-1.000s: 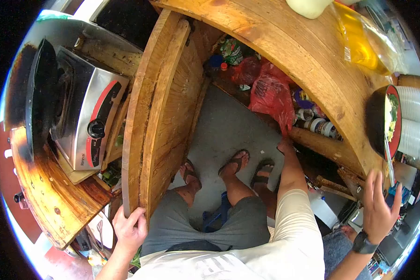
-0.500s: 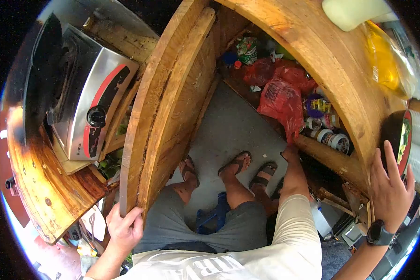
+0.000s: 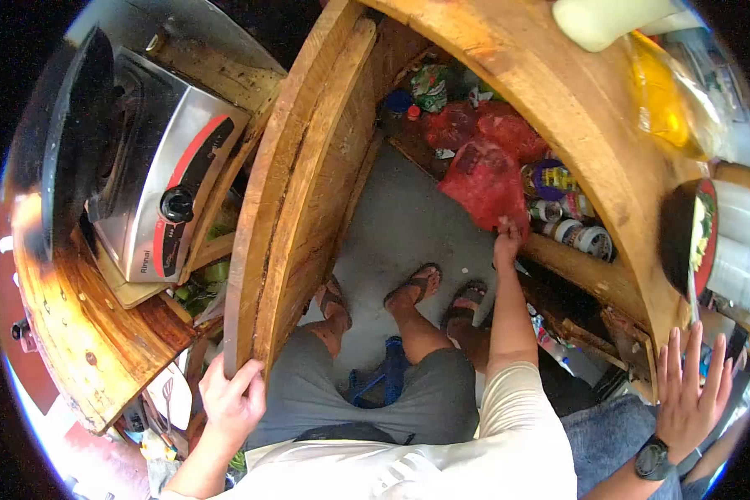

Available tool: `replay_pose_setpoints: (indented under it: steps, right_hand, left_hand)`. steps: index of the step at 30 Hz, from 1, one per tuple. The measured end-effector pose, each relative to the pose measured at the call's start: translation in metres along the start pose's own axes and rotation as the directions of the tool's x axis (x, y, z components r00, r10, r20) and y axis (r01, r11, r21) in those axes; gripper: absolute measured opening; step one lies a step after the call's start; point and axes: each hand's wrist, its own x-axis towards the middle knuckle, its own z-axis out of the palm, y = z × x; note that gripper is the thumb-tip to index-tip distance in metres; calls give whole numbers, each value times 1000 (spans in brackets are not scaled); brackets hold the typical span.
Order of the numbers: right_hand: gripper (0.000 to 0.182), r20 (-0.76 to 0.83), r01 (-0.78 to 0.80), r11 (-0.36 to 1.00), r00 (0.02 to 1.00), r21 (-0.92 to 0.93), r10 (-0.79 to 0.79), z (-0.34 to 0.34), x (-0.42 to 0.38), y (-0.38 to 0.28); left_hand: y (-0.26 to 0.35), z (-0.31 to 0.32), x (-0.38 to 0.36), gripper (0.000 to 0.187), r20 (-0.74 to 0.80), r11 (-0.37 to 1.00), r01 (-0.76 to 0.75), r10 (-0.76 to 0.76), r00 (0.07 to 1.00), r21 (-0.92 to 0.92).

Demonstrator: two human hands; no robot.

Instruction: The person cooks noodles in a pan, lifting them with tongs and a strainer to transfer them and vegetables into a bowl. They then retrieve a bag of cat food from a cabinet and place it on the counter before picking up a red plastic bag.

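Observation:
My left hand [image 3: 232, 402] is closed around the lower edge of the open wooden cabinet door [image 3: 308, 192]. Fingers of my right hand [image 3: 508, 239] grip the near end of a red plastic bag [image 3: 485, 183] at the cabinet opening. What the bag contains cannot be made out. More red bags [image 3: 452, 125] lie behind it inside the cabinet. Beside it, on the right, stand several jars [image 3: 587, 238] and a purple-and-yellow container [image 3: 556, 185].
A Rinnai stove [image 3: 160, 192] stands on a wooden top at left. The counter [image 3: 575, 108] bears a pouch of yellow liquid [image 3: 667, 100] and a bowl of food [image 3: 704, 242]. Another person's hand with a watch [image 3: 692, 392] is at right. Sandalled feet [image 3: 417, 283] stand below.
My right hand has moved forward, and the red bag, stretched toward me before, now looks bunched up. The other person's hand has shifted back toward the lower right. My left hand stays on the door.

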Motion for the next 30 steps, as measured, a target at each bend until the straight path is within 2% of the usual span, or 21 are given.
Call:
replay_pose_setpoints:
  steps: [1,2,3,4,5,6,7,9,12,13,15,16,18,19,20,21,23,25,27,29,30]
  right_hand:
    - [22,-101,-60,967,991,249,88,4,0,-12]
    - [18,-149,24,937,988,349,31,4,-7,-31]
    - [15,-101,94,874,994,476,-52,1,1,-30]
    - [13,-108,188,924,981,333,-161,5,-22,-73]
    - [15,-122,109,987,988,122,-94,11,-26,-90]
    - [16,-117,266,963,956,-31,-268,15,-39,-112]
    - [16,-127,270,962,954,-39,-272,14,-52,-134]
    - [22,-18,249,967,969,55,-248,9,-76,-178]
    - [25,-25,318,947,948,36,-317,-9,-123,-237]
    - [25,-42,325,945,945,36,-323,-17,-144,-260]
    - [25,102,276,961,956,22,-276,-41,-191,-310]
    - [21,92,305,949,946,83,-312,-47,-211,-330]
    - [18,41,433,901,901,-33,-432,-62,-248,-387]
    - [17,20,515,852,857,-90,-515,-68,-266,-411]
    - [17,68,502,863,864,-61,-498,-76,-288,-441]
    - [17,38,504,861,864,-62,-503,-85,-309,-465]
    - [18,137,498,863,852,82,-505,-100,-346,-503]
    - [20,136,486,861,852,152,-505,-115,-378,-527]
    - [24,287,415,877,833,241,-473,-128,-405,-553]
    - [24,322,422,866,808,268,-494,-135,-422,-562]
    - [25,362,504,822,738,266,-570,-139,-436,-575]
  left_hand:
    - [1,0,-2,25,1,1000,15,-15,1000,-8]
    - [1,1,-3,25,-19,1000,8,-9,1000,-22]
    - [0,2,-5,25,-26,1000,4,-4,1000,-19]
    - [2,0,-6,24,-40,1000,6,-7,999,-25]
    - [5,-2,-6,24,-53,999,7,-9,999,-34]
    - [6,-4,-6,24,-32,1000,16,-16,999,-14]
    - [5,-7,-7,24,-33,1000,8,-9,999,-24]
    - [5,-9,-7,21,-76,996,-19,12,997,-84]
    - [1,-11,-13,19,-100,998,-31,26,995,-50]
    - [-3,-12,-16,21,-55,998,-15,12,998,-54]
    - [4,-22,-16,25,-52,988,-58,66,996,141]
    - [11,-36,-15,25,-58,987,-86,95,994,134]
    - [32,-63,-6,28,-48,949,-209,226,973,236]
    - [45,-77,2,29,-46,956,-281,285,957,80]
    - [55,-87,11,29,-49,920,-391,391,919,24]
    - [62,-93,19,28,-58,870,-492,490,870,-31]
    - [84,-100,34,23,-73,797,-524,529,846,-300]
    - [111,-110,55,17,-142,653,-554,573,807,-517]
    - [144,-125,71,18,-206,540,-539,556,805,-647]
    - [179,-160,74,26,42,490,-239,496,867,-838]
    - [191,-161,79,26,39,484,-245,505,862,-840]
